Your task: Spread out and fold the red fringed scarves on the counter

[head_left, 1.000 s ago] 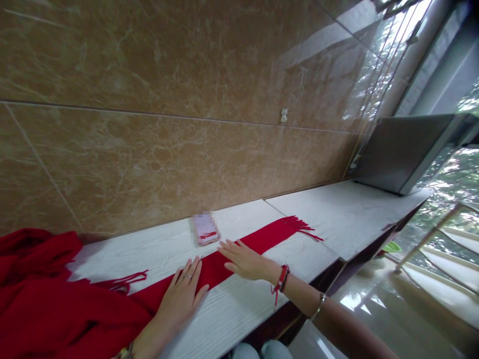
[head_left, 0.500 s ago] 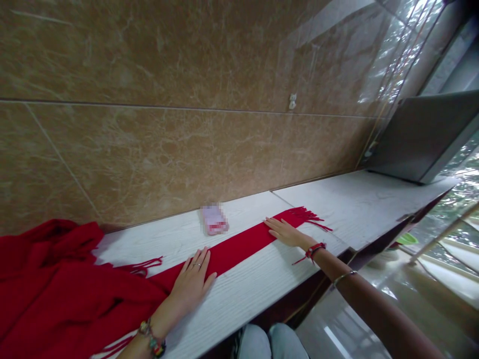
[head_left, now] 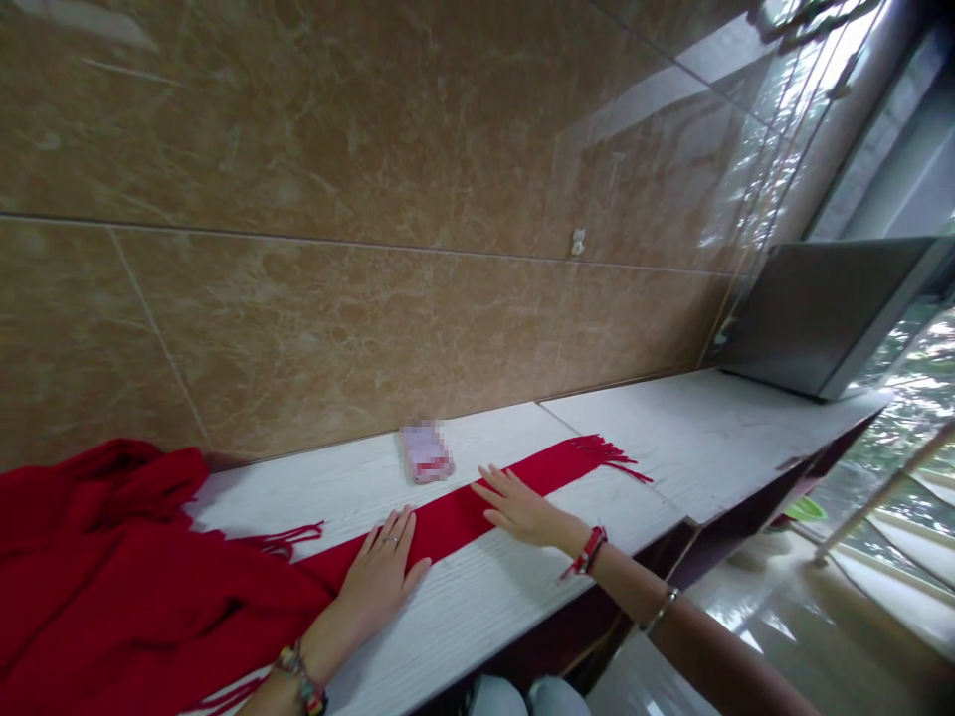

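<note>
A red fringed scarf (head_left: 459, 524) lies as a long flat strip on the white tabletop (head_left: 514, 587), its tasselled end toward the right. On its left part rests my left hand (head_left: 382, 569), palm down, fingers stretched out, a ring on one finger. My right hand (head_left: 522, 507) is over the strip's middle with fingers spread; whether it presses the cloth I cannot tell. Leftward the strip runs into a bunched heap of red cloth (head_left: 96, 587) with fringes sticking out.
Behind the strip, a blurred pinkish phone-like object (head_left: 427, 452) lies near the brown tiled wall (head_left: 298, 338). A large grey box-shaped object (head_left: 821, 313) stands at the table's far right end. My knees (head_left: 526, 696) are below the front edge.
My right hand has moved left along the strip, from near the tasselled end to its middle. My left hand has stayed in place. The camera view has tilted slightly.
</note>
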Motion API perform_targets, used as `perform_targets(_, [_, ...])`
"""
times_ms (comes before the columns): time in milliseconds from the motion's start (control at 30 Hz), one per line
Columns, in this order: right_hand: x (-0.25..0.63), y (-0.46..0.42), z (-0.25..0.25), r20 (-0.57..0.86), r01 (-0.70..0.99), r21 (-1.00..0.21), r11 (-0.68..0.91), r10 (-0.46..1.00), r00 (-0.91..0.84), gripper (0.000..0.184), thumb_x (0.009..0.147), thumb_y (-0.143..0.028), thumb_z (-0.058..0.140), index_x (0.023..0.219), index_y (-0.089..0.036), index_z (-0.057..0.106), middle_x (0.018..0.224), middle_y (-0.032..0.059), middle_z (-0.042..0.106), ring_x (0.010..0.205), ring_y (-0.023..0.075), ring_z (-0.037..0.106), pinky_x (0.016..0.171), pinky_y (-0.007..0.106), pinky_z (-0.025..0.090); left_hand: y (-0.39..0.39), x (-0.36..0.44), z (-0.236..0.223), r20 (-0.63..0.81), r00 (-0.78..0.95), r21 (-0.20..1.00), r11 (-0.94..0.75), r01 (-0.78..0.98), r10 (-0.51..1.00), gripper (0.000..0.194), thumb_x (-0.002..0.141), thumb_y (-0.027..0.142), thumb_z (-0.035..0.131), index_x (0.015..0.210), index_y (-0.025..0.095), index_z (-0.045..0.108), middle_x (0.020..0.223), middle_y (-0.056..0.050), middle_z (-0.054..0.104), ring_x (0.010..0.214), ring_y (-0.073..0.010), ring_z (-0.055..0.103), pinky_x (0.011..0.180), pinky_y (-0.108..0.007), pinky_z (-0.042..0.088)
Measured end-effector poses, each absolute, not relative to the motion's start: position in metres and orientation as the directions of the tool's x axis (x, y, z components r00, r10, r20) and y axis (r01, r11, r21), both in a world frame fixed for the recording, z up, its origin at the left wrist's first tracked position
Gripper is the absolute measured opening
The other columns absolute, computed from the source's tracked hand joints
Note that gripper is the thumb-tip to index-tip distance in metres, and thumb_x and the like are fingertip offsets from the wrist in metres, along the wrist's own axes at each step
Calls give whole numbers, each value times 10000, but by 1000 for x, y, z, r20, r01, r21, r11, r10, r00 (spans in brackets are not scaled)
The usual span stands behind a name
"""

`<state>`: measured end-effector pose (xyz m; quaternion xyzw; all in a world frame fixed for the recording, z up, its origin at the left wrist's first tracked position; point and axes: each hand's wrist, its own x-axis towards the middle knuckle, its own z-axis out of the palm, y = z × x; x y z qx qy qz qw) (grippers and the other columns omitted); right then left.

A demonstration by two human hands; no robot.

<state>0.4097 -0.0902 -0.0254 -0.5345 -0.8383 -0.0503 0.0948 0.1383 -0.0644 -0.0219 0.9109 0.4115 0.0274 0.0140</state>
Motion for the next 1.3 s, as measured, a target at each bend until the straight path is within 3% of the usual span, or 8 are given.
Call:
perform_targets(133, [356, -105, -26, 148, 833, -133, 537, 842, -519, 490, 904, -398, 267, 1352, -200, 244, 1401, 81, 253, 1297, 201, 148, 1043, 444, 136, -62, 127, -19, 9, 714, 92, -711, 697, 700, 675, 831, 534, 284, 1330, 80, 257, 1409, -145, 207, 1295, -239, 172, 1036, -398, 220])
perform_targets(233, [355, -107, -27, 150, 843, -170, 511, 858, -491, 471, 908, -370, 270, 1346, -198, 262, 1389, 79, 280, 1289, 197, 180, 1043, 435, 142, -56, 115, -12, 17, 810, 119, -806, 580, 586, 536, 838, 451, 362, 1295, 172, 346, 1375, -103, 323, 1251, -219, 290, 1009, -359, 273])
perform_targets(367, [364, -105, -28, 170, 847, -165, 506, 860, -481, 454, 912, -346, 272, 1339, -191, 282, 1384, 80, 289, 1286, 190, 193, 1043, 423, 156, -56, 106, 4, 38, 877, 117, -873, 473, 480, 319, 827, 271, 424, 1126, 221, 525, 1110, -60, 546, 979, -168, 520, 853, -273, 404])
perform_targets(500, [360, -108, -27, 202, 853, -160, 498, 862, -465, 437, 898, -337, 330, 1311, -194, 343, 1370, 84, 320, 1279, 202, 213, 1035, 436, 191, -60, 104, 15, 7, 902, 116, -896, 428, 432, 239, 810, 196, 427, 987, 220, 585, 949, -37, 577, 837, -146, 542, 745, -233, 424])
perform_targets(800, [307, -104, -25, 383, 752, -59, 657, 710, -591, 284, 860, -232, 445, 1101, -150, 571, 1127, 81, 584, 1072, 165, 499, 951, 301, 373, -53, 89, 26, -60, 859, 153, -846, 510, 508, 224, 732, 141, 424, 879, 208, 579, 869, -21, 617, 791, -151, 549, 702, -233, 404])
perform_targets(1000, [301, -101, -39, 421, 745, -5, 667, 678, -603, 288, 872, -201, 417, 1117, -158, 563, 1146, 84, 573, 1111, 183, 474, 957, 332, 374, -54, 63, 31, -220, 751, 184, -730, 658, 622, 217, 642, 152, 459, 835, 215, 535, 695, 20, 593, 607, -130, 513, 513, -206, 355])
perform_targets(1200, [305, -103, -35, 334, 721, -6, 693, 681, -652, 323, 893, -231, 375, 1164, -148, 531, 1196, 104, 533, 1158, 192, 427, 996, 358, 323, -75, 41, 31, -129, 757, 124, -747, 653, 640, 271, 747, 284, 463, 1002, 220, 527, 953, -40, 577, 823, -172, 542, 691, -250, 415])
perform_targets(1300, [310, -103, -26, 261, 709, -79, 701, 701, -664, 347, 903, -283, 351, 1202, -182, 494, 1240, 73, 499, 1193, 179, 383, 1023, 373, 269, -80, 35, 31, -110, 747, 69, -745, 663, 655, 307, 772, 294, 462, 1065, 218, 517, 1026, -67, 544, 870, -187, 547, 726, -274, 433])
